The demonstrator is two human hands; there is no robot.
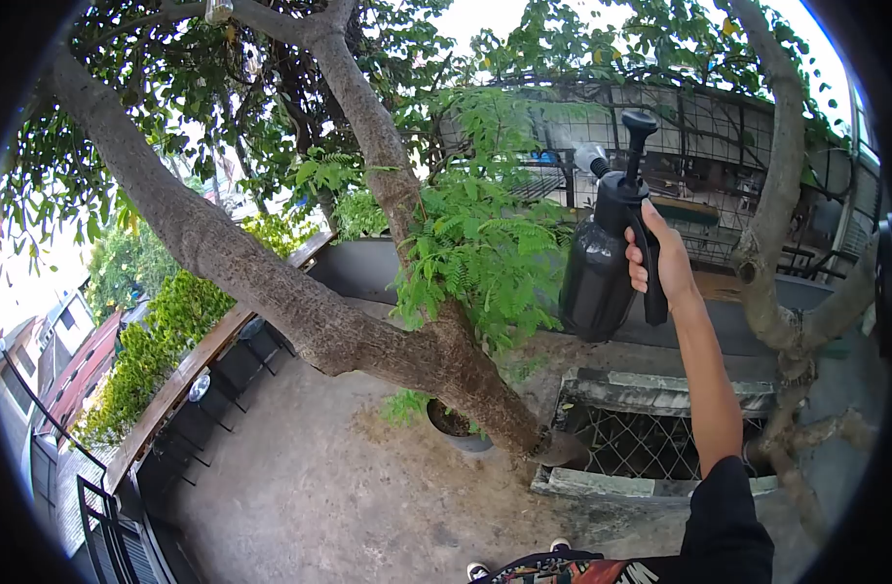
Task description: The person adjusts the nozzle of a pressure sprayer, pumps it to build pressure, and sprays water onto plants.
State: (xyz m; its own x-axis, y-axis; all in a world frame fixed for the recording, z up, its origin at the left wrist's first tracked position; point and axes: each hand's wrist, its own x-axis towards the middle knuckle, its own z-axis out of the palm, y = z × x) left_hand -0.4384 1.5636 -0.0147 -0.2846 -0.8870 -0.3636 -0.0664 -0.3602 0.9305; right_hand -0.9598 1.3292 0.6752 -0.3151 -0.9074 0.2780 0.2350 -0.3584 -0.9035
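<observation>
A black pump spray bottle (594,277) is held up at the right by my right hand (660,255), its fingers wrapped round the handle and the thumb near the top. The pump knob points upward, and the pale nozzle (590,156) faces left with a faint mist in front of it. Just left of the bottle are the green feathery leaves (490,238) of a plant beside the tree trunk (368,341). The leaves and bottle look close together, but I cannot tell whether they touch. My left hand is out of view.
A plant pot (458,428) stands on the concrete floor (319,467) by the trunk. Right of it lies a mesh-covered opening (650,443) with a raised concrete rim. Stools (201,389) line a wooden counter (178,380) at the left. Another thick branch (782,195) rises at the right.
</observation>
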